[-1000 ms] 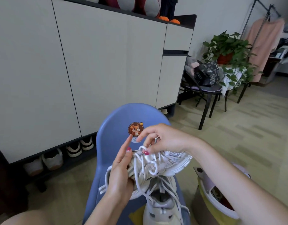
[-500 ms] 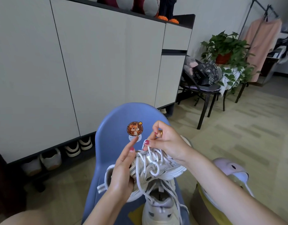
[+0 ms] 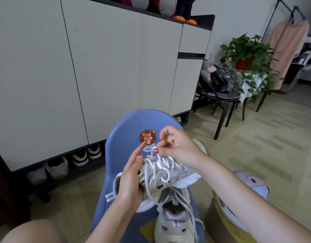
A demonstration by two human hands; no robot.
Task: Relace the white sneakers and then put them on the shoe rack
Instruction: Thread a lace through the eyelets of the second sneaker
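Observation:
I hold one white sneaker point(image 3: 170, 178) on its side above a blue plastic chair point(image 3: 126, 127). My left hand point(image 3: 132, 181) grips the sneaker at its heel and collar, forefinger stretched up. My right hand point(image 3: 177, 146) pinches the end of its white lace point(image 3: 155, 151) above the eyelets, thumb and forefinger closed on it. Loose loops of lace hang down over the upper. The second white sneaker point(image 3: 174, 223) lies on the chair seat below, toe toward me. The shoe rack point(image 3: 67, 163), an open shelf under the white cabinet at left, holds several pairs.
A white cabinet point(image 3: 98, 67) fills the left and centre. A bin with a yellow liner and pale lid point(image 3: 239, 213) stands beside my right forearm. Farther right are a black chair with a bag point(image 3: 221, 81), a potted plant point(image 3: 246, 53) and a clothes rail.
My right hand has drawn the lace end upward and a little away from the eyelets. The sneaker has tipped slightly. My left hand keeps its hold.

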